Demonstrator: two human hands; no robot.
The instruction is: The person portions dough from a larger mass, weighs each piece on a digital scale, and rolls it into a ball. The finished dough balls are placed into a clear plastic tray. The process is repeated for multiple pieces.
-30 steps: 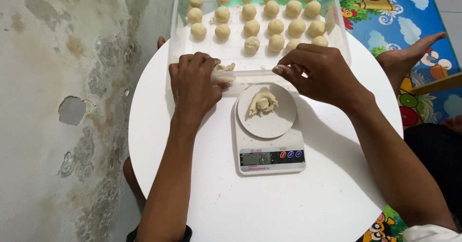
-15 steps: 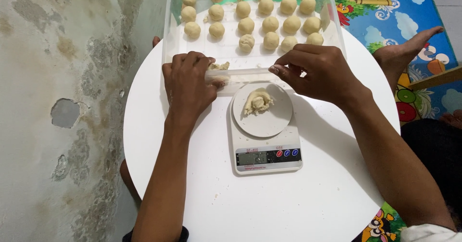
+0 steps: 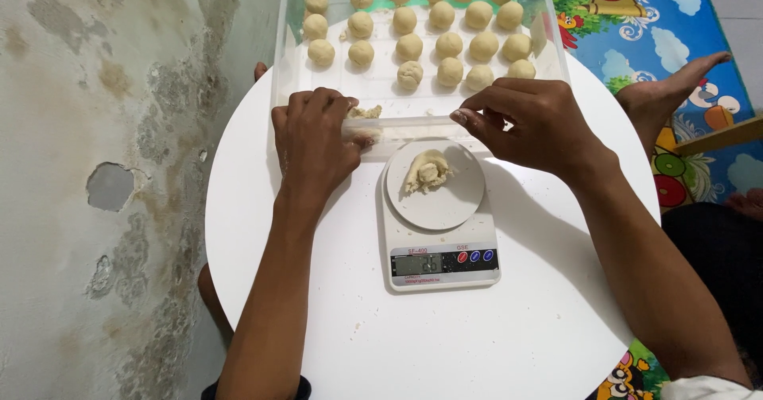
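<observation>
A small rectangular screen (image 3: 419, 264), grey-green, sits in the dark front strip of the white scale (image 3: 441, 249), left of three round buttons (image 3: 474, 256), one red and two blue. A thin line of red lettering (image 3: 433, 250) runs just above the strip. No packages or signs show.

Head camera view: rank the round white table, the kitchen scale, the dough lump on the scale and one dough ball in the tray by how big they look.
1. Round white table
2. Kitchen scale
3. Dough lump
4. Dough ball, though it sits farther away, so the last two are unsure.
</observation>
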